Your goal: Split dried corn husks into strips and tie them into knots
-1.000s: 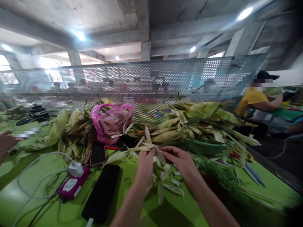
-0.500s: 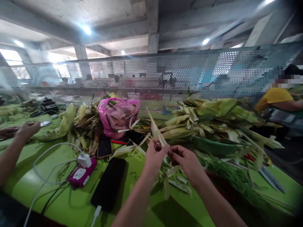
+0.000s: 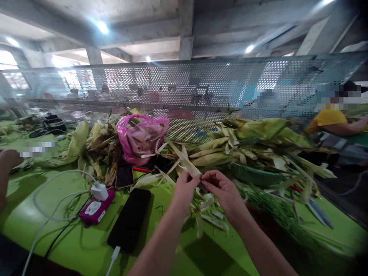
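Between my hands is a pale corn husk (image 3: 188, 163), its long end pointing up and to the left. My left hand (image 3: 185, 188) pinches it from the left. My right hand (image 3: 220, 188) has thumb and fingers closed on its lower end, close beside the left fingertips. Part of the husk there is hidden by my fingers. Below my hands, husk scraps (image 3: 214, 220) lie on the green table (image 3: 169, 260). Past my right hand a large heap of corn husks (image 3: 258, 134) rests over a green basin (image 3: 255, 176).
A pink plastic bag (image 3: 140, 142) holds husk pieces. Left of me lie a black phone (image 3: 130, 220) on a cable, another phone (image 3: 124, 176) and a purple power strip (image 3: 96, 207). Scissors (image 3: 319, 212) and green strings (image 3: 278, 207) lie right. Another person's hand (image 3: 7, 159) shows far left.
The husk leans further left and its broad face now shows more. My hands stay together on it. The other person's hand at the left has shifted outward, and the view has turned slightly.
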The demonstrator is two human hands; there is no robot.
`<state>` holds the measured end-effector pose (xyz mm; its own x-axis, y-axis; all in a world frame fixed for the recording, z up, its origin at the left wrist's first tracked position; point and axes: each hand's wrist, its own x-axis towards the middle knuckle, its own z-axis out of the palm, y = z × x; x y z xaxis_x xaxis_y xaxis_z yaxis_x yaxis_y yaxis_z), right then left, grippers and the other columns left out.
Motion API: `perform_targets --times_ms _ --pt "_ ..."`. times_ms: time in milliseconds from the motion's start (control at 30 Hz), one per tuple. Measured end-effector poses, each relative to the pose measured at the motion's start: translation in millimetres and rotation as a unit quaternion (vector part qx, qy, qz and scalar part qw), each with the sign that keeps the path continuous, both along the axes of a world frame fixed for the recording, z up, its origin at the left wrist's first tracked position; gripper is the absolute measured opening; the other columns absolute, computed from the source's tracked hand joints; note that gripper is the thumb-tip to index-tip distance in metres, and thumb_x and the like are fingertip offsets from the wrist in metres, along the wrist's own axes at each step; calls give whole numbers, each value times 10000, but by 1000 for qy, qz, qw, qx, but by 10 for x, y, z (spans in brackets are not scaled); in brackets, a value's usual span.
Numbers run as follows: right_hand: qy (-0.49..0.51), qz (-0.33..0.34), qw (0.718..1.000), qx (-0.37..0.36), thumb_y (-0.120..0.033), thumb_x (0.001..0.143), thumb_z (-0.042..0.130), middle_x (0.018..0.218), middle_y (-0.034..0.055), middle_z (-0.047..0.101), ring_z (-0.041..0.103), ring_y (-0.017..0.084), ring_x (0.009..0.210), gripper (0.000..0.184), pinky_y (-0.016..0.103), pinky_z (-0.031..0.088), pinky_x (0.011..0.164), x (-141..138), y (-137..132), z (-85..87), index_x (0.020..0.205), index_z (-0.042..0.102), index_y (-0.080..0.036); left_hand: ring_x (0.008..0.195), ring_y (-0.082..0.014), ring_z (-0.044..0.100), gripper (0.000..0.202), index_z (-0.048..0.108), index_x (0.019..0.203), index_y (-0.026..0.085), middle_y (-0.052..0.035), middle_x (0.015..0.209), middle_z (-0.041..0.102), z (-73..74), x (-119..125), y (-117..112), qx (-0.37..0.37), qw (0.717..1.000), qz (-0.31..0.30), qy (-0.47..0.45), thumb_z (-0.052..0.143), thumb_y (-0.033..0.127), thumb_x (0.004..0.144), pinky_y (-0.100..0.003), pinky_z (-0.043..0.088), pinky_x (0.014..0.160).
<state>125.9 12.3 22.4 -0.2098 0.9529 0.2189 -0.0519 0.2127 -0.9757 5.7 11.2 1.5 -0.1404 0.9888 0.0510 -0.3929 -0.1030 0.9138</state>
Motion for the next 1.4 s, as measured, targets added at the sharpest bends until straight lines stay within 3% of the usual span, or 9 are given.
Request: perform_targets --times_ms 267,467,667,800,933,1067,1167,1300,1400 --pt "-86 72 992 53 -285 725 688 942 64 723 658 222 892 247 346 502 839 45 31 -4 957 698 -204 556 -97 472 187 609 717 142 13 610 559 121 -97 -48 -23 999 42 11 641 324 686 -221 345 543" --pt "-144 7 983 113 -333 728 695 749 21 698 619 176 722 147 281 489 701 14 -5 51 781 705 -197 516 -78 431 221 642 656 126 24 556 548 136 -91 -49 -12 999 31 -26 732 320 601 -220 323 535" --pt "-89 -30 994 58 -399 645 758 612 -11 606 530 136 582 251 248 436 555 24 23 46 684 627 -188 508 -75 425 325 677 642 113 14 540 544 110 -57 -49 -4 999 -2 -34 773 418 581 -227 323 542" --pt "-34 -23 998 48 -389 623 777 685 3 628 570 157 638 280 266 464 597 49 58 -10 735 606 -199 548 -88 477 294 691 657 122 -3 583 593 141 -58 -78 3 999 -22 -32 804 369 545 -227 368 582" --pt "-88 -21 994 66 -372 675 740 706 8 638 578 170 655 233 275 473 607 83 44 16 780 618 -203 565 -91 520 253 699 694 116 -16 624 626 153 -75 -83 -24 997 -47 -49 802 266 517 -227 408 610" --pt "-89 29 994 54 -357 693 718 734 17 670 611 183 697 210 287 500 654 97 -11 111 808 651 -195 516 -75 485 224 674 690 121 12 578 579 116 -99 -51 -60 994 -36 -83 781 218 519 -222 397 571" --pt "-113 59 988 88 -302 727 690 826 39 706 634 200 773 162 313 503 745 98 -30 143 848 691 -194 488 -67 446 228 647 684 130 31 540 533 82 -109 -41 -73 988 -57 -121 773 198 507 -222 375 542" --pt "-172 23 973 151 -271 740 680 818 32 707 625 194 748 129 315 492 730 105 1 100 848 714 -211 478 -72 436 254 618 682 146 29 545 522 43 -98 -56 -93 982 -80 -146 782 216 503 -223 348 509" --pt "-180 11 973 144 -286 744 676 766 27 692 618 189 727 107 305 486 703 111 25 70 808 701 -203 474 -77 432 293 583 628 154 19 536 516 14 -91 -55 -84 982 -88 -143 815 252 478 -231 342 497"
